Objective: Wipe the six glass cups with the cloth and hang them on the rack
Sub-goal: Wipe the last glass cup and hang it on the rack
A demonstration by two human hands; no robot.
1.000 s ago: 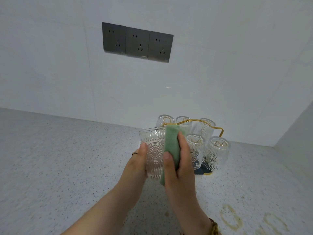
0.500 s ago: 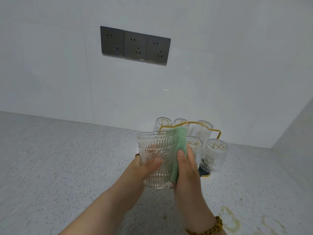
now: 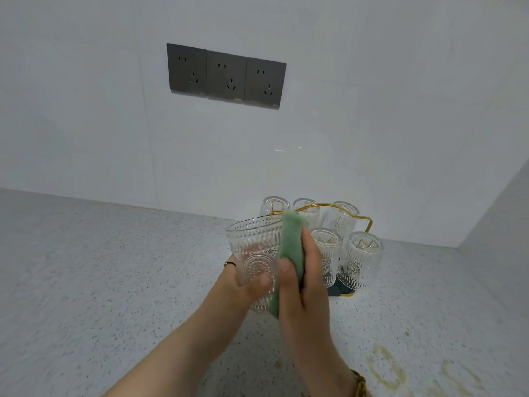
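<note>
- Left hand (image 3: 243, 285): closed around the lower half of a glass cup (image 3: 253, 253), thumb across the front face, other fingers behind the glass. Ring (image 3: 230, 263) on one finger.
- Cup held upright, mouth up, slightly tilted, in the air above the counter (image 3: 114, 282). Ribbed wall with a round sunburst pattern on the front.
- Right hand (image 3: 303, 282): closed on a folded green cloth (image 3: 290, 247), thumb on the near side, fingers on the far side. Cloth pressed against the right side of the cup, running from above the rim to below the base.
- Both hands touch the cup from opposite sides; cup sits between them, just left of the cloth.
- Beaded bracelet (image 3: 360, 383) on the right wrist, at the bottom edge.
- Rack (image 3: 369, 222): gold wire frame on a dark base, right behind the hands, near the wall. Five cups hang on it mouth down: three in the back row (image 3: 342, 219), two in front (image 3: 361, 262). Front-left one partly hidden by the right hand.
- Counter: pale speckled stone, yellowish ring stains (image 3: 389, 371) at lower right.
- Wall (image 3: 86, 110): white tile, three dark grey sockets (image 3: 226, 75) in a row above.
</note>
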